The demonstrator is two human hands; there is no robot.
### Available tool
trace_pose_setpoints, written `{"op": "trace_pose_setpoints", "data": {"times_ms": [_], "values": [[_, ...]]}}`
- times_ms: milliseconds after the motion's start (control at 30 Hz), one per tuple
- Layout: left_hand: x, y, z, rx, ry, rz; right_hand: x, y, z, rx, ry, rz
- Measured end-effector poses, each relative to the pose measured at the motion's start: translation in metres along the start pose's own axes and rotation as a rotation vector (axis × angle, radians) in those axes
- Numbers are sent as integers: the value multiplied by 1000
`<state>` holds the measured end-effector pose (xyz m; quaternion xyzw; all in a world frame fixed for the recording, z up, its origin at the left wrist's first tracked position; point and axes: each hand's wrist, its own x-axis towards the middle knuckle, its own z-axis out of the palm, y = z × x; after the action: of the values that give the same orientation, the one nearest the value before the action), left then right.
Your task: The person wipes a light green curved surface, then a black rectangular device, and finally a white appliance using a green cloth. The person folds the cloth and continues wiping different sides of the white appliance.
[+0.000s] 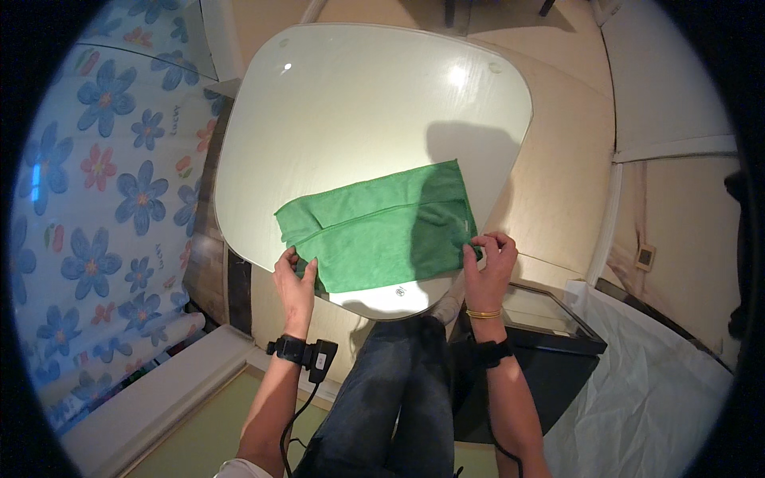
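Note:
A green cloth (376, 239) with a stitched hem lies folded over on the front part of a white glass-topped table (346, 107). A fold line runs across its upper part, and the left end looks creased. My left hand (294, 287) has its fingers and thumb around the cloth's lower left edge, with dark cloth showing between them. At the lower right corner, my right hand (491, 269) pinches the cloth between thumb and fingers. A shadow covers the right part of the cloth.
Left of the table is a flower-patterned cover (107, 179). A black cabinet (532, 364) with a glass top stands at the right, beside crumpled white sheeting (627, 388). Cables run from the black wrist straps (293, 348). My legs (388, 382) are right at the table's front edge.

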<state>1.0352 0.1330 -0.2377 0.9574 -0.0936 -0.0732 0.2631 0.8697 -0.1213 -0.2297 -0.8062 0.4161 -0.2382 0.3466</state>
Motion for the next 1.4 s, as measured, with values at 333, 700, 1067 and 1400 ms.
{"op": "trace_pose_setpoints", "data": {"times_ms": [333,700,1067,1400], "values": [[-2,-15,-7,-121,-140,-114,-5,12,0,121,-167,-92],[13,15,-50,-512,144,63,17,9,4,148,0,-102],[42,-7,-11,-369,-46,-129,35,6,16,-32,-246,171],[40,-16,-21,-508,-93,-6,33,19,16,45,-142,179]]}}
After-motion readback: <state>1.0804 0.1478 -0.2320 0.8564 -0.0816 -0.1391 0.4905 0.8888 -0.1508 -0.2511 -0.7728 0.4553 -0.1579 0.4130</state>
